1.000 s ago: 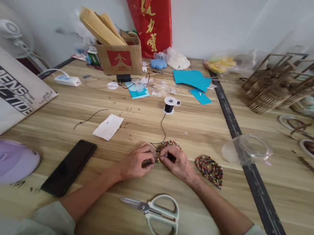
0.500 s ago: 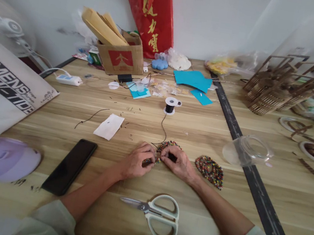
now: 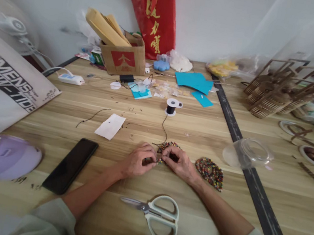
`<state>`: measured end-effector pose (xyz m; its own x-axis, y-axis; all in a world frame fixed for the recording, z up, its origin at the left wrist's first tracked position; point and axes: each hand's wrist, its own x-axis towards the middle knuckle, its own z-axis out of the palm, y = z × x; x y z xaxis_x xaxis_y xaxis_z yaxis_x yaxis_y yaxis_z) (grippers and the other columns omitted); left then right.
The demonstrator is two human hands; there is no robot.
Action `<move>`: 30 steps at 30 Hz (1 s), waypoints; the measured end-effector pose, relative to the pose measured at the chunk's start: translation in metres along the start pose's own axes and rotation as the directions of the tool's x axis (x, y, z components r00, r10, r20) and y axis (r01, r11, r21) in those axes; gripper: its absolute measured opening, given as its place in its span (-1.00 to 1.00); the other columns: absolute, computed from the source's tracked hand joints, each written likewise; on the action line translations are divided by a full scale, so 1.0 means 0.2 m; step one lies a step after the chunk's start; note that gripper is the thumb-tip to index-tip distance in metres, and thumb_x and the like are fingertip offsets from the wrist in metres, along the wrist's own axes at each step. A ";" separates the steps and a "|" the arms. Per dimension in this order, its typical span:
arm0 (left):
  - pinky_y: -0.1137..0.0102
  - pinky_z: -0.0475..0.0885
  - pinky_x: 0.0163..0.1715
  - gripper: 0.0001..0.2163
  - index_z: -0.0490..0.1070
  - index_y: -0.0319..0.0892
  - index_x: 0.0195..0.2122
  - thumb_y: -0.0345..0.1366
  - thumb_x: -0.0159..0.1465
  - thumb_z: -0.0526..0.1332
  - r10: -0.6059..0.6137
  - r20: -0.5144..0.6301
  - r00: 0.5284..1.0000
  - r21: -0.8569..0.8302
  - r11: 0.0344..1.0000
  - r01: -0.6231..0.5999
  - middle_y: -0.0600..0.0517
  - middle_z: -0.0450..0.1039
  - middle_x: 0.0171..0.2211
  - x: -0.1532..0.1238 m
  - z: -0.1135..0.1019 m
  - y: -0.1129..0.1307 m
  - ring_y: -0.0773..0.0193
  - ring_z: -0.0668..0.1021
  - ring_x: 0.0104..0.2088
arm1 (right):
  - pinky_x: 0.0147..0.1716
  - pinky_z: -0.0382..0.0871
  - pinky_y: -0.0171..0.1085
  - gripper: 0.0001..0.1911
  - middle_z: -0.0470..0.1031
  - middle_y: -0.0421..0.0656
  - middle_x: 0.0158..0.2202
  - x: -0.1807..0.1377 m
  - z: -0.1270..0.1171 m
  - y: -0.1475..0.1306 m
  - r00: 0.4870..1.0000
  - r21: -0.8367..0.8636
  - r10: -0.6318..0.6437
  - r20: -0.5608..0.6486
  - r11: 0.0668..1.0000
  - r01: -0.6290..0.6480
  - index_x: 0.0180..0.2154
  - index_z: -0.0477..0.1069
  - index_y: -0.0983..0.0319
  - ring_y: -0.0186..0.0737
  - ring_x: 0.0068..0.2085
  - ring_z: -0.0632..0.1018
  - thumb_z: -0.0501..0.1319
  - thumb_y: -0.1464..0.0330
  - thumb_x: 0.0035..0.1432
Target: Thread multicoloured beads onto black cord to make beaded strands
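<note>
Both hands work close together over a string of small multicoloured beads (image 3: 170, 145) on the wooden table. My left hand (image 3: 141, 160) is closed in a pinch on the near-left part of this bead string. My right hand (image 3: 178, 162) pinches it a little to the right; the fingertips partly cover what they hold. Black cord runs from a white spool (image 3: 171, 107) down to the beads. A second coil of beads (image 3: 209, 173) lies right of my right hand. Scissors with pale handles (image 3: 162, 218) rest in front of me, blades pointing left.
A black phone (image 3: 70, 165) and a purple device (image 3: 2, 156) lie to the left. White paper (image 3: 110, 126) sits beyond the phone. At the back stand a cardboard box (image 3: 123, 59), a red bag (image 3: 158, 17) and blue sheets (image 3: 193, 81). Woven baskets (image 3: 270, 96) are at right.
The view has shifted very slightly. Both hands keep their pinch on the beads, with the fingertips a little farther apart than before.
</note>
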<state>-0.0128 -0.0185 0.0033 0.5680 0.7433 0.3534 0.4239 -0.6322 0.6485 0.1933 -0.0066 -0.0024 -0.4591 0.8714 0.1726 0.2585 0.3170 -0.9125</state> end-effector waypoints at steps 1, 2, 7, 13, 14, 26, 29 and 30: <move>0.28 0.39 -0.14 -0.97 0.44 -0.21 -0.41 -0.44 0.17 0.24 0.003 0.001 1.000 0.000 1.000 -0.003 -0.06 0.47 -0.33 0.00 0.00 0.00 0.19 0.45 -0.20 | -0.45 0.20 -0.34 -0.91 0.33 -0.24 -0.53 0.00 0.00 0.00 1.000 0.005 0.004 0.000 1.000 -0.004 -0.41 0.36 0.24 -0.32 -0.46 0.33 0.17 0.37 0.14; 0.28 0.39 -0.14 -0.96 0.44 -0.21 -0.41 -0.45 0.17 0.25 0.004 0.002 1.000 0.001 1.000 -0.004 -0.06 0.47 -0.33 0.00 0.00 0.00 0.19 0.45 -0.20 | -0.45 0.20 -0.34 -0.91 0.32 -0.24 -0.52 0.00 0.00 0.00 1.000 0.008 0.006 0.001 1.000 -0.006 -0.41 0.36 0.24 -0.32 -0.46 0.34 0.17 0.37 0.14; 0.28 0.38 -0.15 -0.96 0.45 -0.21 -0.42 -0.45 0.15 0.27 0.002 0.013 1.000 0.016 1.000 -0.002 -0.05 0.48 -0.35 0.00 0.00 0.00 0.19 0.46 -0.21 | -0.43 0.20 -0.34 -0.91 0.34 -0.24 -0.51 0.00 0.00 0.00 1.000 0.002 0.008 0.005 1.000 -0.008 -0.41 0.36 0.24 -0.32 -0.45 0.34 0.18 0.37 0.14; 0.27 0.37 -0.13 -0.97 0.48 -0.21 -0.42 -0.44 0.14 0.28 0.010 0.039 0.999 0.009 1.000 -0.010 -0.05 0.49 -0.33 0.00 0.01 -0.01 0.19 0.46 -0.20 | -0.40 0.24 -0.34 -0.90 0.36 -0.23 -0.50 0.00 0.00 0.01 1.000 0.002 0.007 -0.001 1.000 -0.007 -0.40 0.36 0.24 -0.31 -0.43 0.37 0.17 0.36 0.15; 0.27 0.38 -0.14 -0.97 0.48 -0.20 -0.41 -0.44 0.15 0.27 0.009 0.043 0.999 0.009 1.000 -0.009 -0.05 0.49 -0.34 0.00 0.01 -0.01 0.19 0.46 -0.20 | -0.40 0.24 -0.34 -0.90 0.36 -0.23 -0.50 0.00 0.00 0.01 1.000 -0.001 0.007 -0.005 1.000 -0.007 -0.40 0.36 0.25 -0.31 -0.43 0.37 0.17 0.36 0.15; 0.27 0.38 -0.13 -0.96 0.49 -0.19 -0.41 -0.45 0.14 0.29 0.005 0.056 0.998 0.015 1.000 -0.006 -0.04 0.48 -0.34 0.00 0.01 -0.02 0.18 0.45 -0.19 | -0.42 0.26 -0.34 -0.89 0.39 -0.21 -0.49 -0.01 0.00 -0.01 1.000 -0.038 0.000 -0.026 0.999 -0.001 -0.40 0.37 0.25 -0.31 -0.43 0.38 0.18 0.36 0.17; 0.27 0.38 -0.13 -0.98 0.50 -0.19 -0.40 -0.43 0.14 0.29 0.008 0.062 0.998 0.019 1.000 -0.009 -0.05 0.47 -0.34 0.00 0.01 -0.02 0.18 0.45 -0.18 | -0.41 0.26 -0.34 -0.88 0.39 -0.21 -0.48 -0.01 0.00 -0.01 1.000 -0.035 0.006 -0.021 0.999 -0.007 -0.40 0.37 0.25 -0.31 -0.42 0.39 0.18 0.35 0.17; 0.28 0.38 -0.12 -0.98 0.50 -0.20 -0.40 -0.43 0.15 0.29 0.009 0.063 0.998 0.021 1.000 -0.010 -0.05 0.47 -0.34 0.00 0.01 -0.02 0.18 0.45 -0.18 | -0.42 0.26 -0.34 -0.89 0.39 -0.21 -0.48 -0.01 0.00 -0.01 1.000 -0.035 0.009 -0.021 0.999 -0.010 -0.39 0.37 0.25 -0.31 -0.42 0.39 0.18 0.35 0.17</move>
<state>-0.0130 -0.0171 -0.0016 0.6152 0.7224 0.3158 0.4326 -0.6442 0.6307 0.1939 -0.0080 -0.0015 -0.4392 0.8817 0.1721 0.2927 0.3215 -0.9005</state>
